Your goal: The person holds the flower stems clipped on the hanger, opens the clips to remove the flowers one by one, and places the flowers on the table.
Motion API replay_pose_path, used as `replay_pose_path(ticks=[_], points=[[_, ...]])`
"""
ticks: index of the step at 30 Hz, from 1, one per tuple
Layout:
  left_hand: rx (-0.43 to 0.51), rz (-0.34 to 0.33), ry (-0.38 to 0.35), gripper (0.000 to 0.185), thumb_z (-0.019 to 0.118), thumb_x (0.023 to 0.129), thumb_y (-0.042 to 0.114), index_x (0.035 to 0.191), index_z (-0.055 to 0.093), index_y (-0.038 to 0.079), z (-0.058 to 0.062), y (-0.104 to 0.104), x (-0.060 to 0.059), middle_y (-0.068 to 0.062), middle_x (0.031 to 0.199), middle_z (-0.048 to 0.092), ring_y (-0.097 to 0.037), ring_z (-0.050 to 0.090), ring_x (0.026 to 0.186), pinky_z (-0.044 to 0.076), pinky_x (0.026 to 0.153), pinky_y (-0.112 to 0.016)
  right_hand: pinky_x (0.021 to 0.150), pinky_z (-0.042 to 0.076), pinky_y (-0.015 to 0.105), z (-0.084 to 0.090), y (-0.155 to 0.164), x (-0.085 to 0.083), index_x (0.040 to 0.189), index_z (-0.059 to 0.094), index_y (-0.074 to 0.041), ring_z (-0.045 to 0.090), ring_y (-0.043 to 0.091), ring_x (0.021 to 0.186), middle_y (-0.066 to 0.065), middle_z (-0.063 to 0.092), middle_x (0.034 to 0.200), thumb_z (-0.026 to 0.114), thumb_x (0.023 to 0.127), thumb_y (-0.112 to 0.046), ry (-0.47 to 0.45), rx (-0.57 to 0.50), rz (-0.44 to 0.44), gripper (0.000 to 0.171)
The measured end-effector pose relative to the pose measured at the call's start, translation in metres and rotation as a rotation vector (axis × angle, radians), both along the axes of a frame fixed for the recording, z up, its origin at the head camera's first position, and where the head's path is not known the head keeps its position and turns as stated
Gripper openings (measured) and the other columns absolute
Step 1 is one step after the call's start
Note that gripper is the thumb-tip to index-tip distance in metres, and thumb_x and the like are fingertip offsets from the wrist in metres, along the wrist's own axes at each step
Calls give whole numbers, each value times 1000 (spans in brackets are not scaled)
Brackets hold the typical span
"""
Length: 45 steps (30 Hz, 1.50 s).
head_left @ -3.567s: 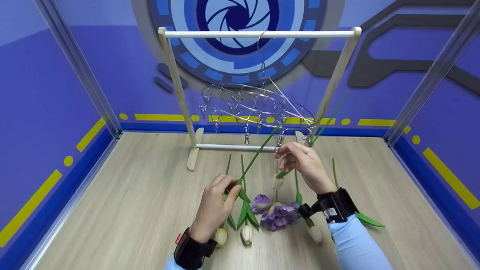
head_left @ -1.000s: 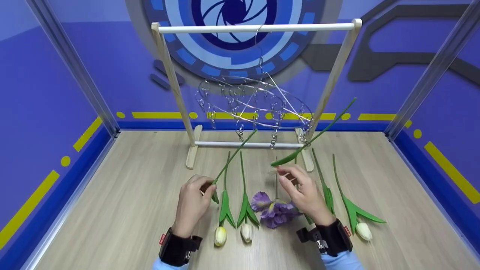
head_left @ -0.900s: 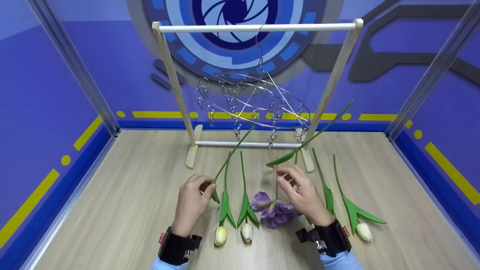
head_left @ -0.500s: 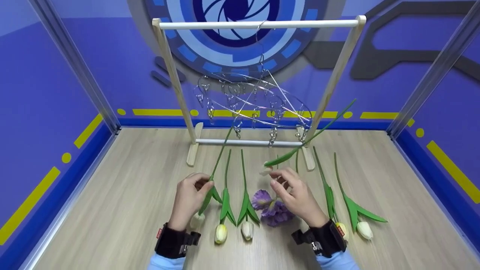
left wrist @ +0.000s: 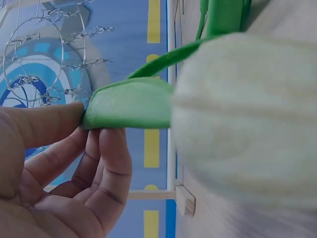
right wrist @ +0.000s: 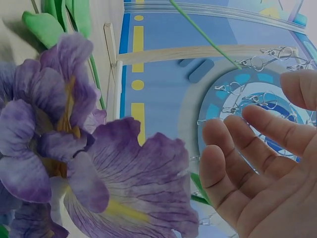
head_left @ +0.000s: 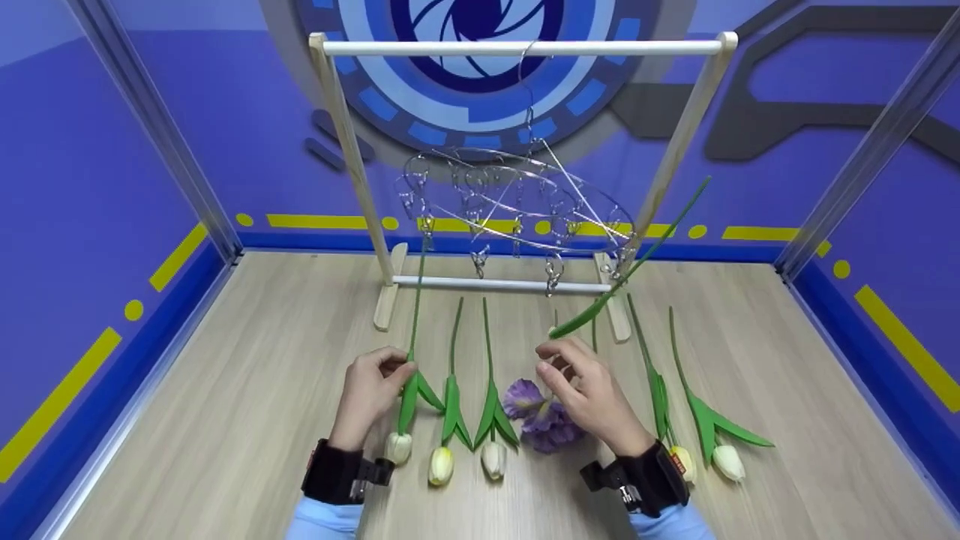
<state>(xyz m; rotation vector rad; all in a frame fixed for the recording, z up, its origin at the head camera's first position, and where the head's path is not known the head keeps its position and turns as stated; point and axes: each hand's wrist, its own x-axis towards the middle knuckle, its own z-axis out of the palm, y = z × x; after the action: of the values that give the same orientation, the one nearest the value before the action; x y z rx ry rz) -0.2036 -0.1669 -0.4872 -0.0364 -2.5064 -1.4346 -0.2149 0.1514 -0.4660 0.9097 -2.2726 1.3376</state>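
- Pale wood-grain worktop [head_left: 225,390], blue walls with yellow stripes; wooden rack [head_left: 517,49] carrying a wire clip hanger [head_left: 517,210].
- Left hand [head_left: 367,394] grip pinches a white tulip [head_left: 399,446] by its leaf; bloom on the worktop.
- Right hand [head_left: 589,390] hovers with relaxed fingers, grasping nothing, above the purple iris [head_left: 536,409], partly hiding it.

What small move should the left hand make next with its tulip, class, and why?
Probably let go. The left hand pinches the leaf of the leftmost tulip, which already lies on the table in line with the other tulips, its stem top up at a clip of the wire hanger. The right hand is empty.
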Motion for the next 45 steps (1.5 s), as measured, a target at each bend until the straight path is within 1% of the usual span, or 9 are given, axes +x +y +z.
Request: replay_pose_path(ticks=[4, 7, 13, 20, 24, 30, 33, 39, 45], points=[[16, 17, -37, 8, 72, 94, 3, 99, 77, -2, -2, -4, -1, -9, 85, 72, -18, 65, 76, 52, 67, -27, 66, 54, 25, -1, -1, 0, 118, 70, -7, 63, 15, 85, 4, 67, 109, 66, 99, -2, -19, 10, -5, 20], [37, 28, -76, 8, 71, 94, 2, 99, 76, -2, -3, -6, -1, -9, 85, 72, -17, 65, 74, 53, 65, -27, 67, 53, 25, -3, -1, 0, 118, 70, -6, 62, 14, 83, 0, 66, 106, 65, 100, -5, -50, 22, -20, 19], [61, 55, -154, 12, 69, 93, 1, 102, 75, -4, -6, -9, -3, -10, 86, 69, -16, 63, 71, 51, 62, -27, 68, 54, 26, -6, -2, -1, 119, 70, -5, 62, 15, 83, -2, 64, 102, 65, 101, -8, -91, 57, -37, 19], [99, 64, -239, 23, 68, 88, -4, 110, 72, -8, -13, -12, -7, -12, 89, 67, -19, 63, 76, 51, 63, -26, 71, 55, 27, -8, -3, -1, 119, 69, -2, 62, 13, 85, -2, 65, 103, 66, 100, -7, -91, 65, -30, 20], [89, 63, -274, 27, 68, 86, -7, 113, 71, -8, -16, -14, -7, -13, 90, 67, -20, 64, 76, 52, 64, -28, 70, 55, 27, -8, -4, -1, 118, 69, -2, 62, 11, 84, 1, 65, 103, 66, 100, -8, -97, 67, -31, 19], [74, 45, -323, 35, 68, 82, -11, 117, 69, -9, -19, -16, -8, -12, 91, 66, -21, 62, 77, 51, 63, -29, 70, 56, 28, -7, -5, -1, 118, 69, -3, 64, 13, 85, 7, 66, 111, 67, 99, -8, -83, 78, -21, 20], [75, 29, -360, 40, 66, 81, -14, 121, 67, -10, -20, -17, -8, -14, 93, 65, -21, 61, 77, 52, 64, -30, 70, 56, 30, -7, -5, -1, 121, 69, -3, 64, 15, 86, 7, 67, 112, 67, 100, -8, -85, 78, -15, 22], [11, -27, -403, 55, 66, 75, -17, 130, 62, -12, -22, -16, -10, -14, 99, 66, -23, 61, 84, 53, 71, -32, 69, 55, 27, -7, -6, 0, 121, 69, -3, 62, 14, 83, 3, 66, 109, 67, 100, -10, -105, 80, -30, 22], [-28, -80, -416, 63, 70, 74, -18, 135, 58, -13, -24, -13, -11, -13, 103, 62, -23, 59, 89, 53, 76, -34, 69, 55, 27, -6, -6, 0, 121, 69, -3, 62, 12, 82, 2, 65, 107, 67, 100, -11, -117, 84, -30, 23]])
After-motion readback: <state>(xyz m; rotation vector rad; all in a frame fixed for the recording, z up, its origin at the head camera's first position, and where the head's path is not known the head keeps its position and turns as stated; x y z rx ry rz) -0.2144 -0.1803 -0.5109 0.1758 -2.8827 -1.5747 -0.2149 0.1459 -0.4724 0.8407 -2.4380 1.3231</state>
